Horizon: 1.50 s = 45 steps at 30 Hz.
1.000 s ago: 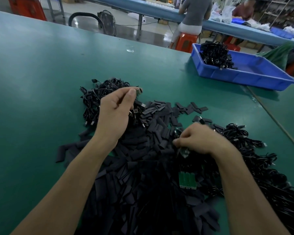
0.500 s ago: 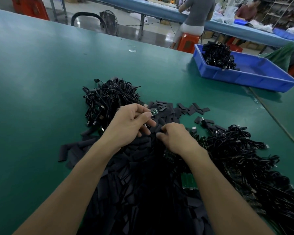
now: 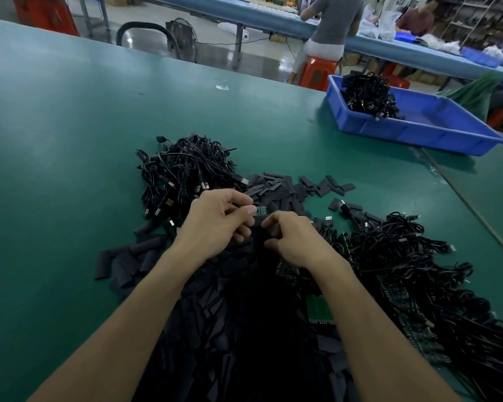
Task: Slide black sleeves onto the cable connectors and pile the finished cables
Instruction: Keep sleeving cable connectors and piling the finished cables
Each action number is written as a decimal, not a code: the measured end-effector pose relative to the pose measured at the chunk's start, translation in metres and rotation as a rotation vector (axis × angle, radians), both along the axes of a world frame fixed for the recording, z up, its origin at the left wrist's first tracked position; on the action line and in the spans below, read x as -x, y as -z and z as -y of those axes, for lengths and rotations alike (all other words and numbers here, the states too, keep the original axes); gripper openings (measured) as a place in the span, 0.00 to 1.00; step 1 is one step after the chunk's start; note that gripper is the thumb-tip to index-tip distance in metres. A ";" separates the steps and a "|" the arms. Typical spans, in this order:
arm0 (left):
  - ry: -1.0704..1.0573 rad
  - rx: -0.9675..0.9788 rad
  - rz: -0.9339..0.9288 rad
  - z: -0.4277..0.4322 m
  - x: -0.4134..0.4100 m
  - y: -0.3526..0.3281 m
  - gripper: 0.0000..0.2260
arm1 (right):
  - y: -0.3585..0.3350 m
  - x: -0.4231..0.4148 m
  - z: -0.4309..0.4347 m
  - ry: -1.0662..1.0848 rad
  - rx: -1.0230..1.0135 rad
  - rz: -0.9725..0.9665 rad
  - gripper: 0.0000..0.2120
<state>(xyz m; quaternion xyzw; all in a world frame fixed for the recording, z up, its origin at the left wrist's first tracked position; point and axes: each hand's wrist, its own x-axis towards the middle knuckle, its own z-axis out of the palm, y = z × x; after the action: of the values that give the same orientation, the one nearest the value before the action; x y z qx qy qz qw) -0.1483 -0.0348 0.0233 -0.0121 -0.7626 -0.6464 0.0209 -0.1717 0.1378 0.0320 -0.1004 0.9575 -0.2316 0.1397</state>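
Now your left hand (image 3: 218, 224) pinches one green connector board (image 3: 261, 210), your right hand (image 3: 294, 240) one flat matte sleeve (image 3: 269, 230), above the sleeve heap (image 3: 230, 329); two cable tangles (image 3: 186, 175) flank it.

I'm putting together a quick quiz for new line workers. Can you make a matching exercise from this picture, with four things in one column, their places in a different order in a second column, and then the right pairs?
Things
1. blue plastic tray
2. small green circuit board
3. heap of flat black sleeves
4. red plastic stool

Places
A. on the floor beyond the green table, under a seated person
B. at the fingertips of the left hand
C. far right on the table, holding black cables
D. spread on the table under both forearms

Pairs: 1-C, 2-B, 3-D, 4-A
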 end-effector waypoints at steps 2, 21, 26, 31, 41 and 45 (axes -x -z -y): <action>-0.009 0.036 -0.010 0.000 0.000 0.000 0.03 | 0.002 -0.001 -0.001 -0.008 0.013 -0.041 0.12; 0.049 -0.008 0.100 0.001 0.001 0.003 0.07 | 0.017 -0.015 -0.014 0.210 0.687 -0.209 0.08; 0.033 -0.066 0.120 0.001 0.000 -0.003 0.08 | 0.012 -0.017 -0.015 0.139 0.834 -0.208 0.11; 0.021 -0.111 0.147 -0.002 -0.002 -0.008 0.09 | 0.010 -0.016 -0.016 0.138 0.825 -0.236 0.13; 0.068 -0.212 0.209 -0.005 -0.005 -0.016 0.09 | 0.005 -0.018 -0.017 0.158 0.807 -0.345 0.12; 0.091 -0.233 0.223 -0.005 -0.006 -0.016 0.09 | 0.004 -0.019 -0.017 0.157 0.804 -0.366 0.13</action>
<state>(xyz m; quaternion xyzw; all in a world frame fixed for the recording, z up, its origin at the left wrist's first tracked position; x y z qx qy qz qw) -0.1425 -0.0298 0.0392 0.0277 -0.6786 -0.7282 -0.0919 -0.1528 0.1546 0.0283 -0.1129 0.8051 -0.5736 -0.1002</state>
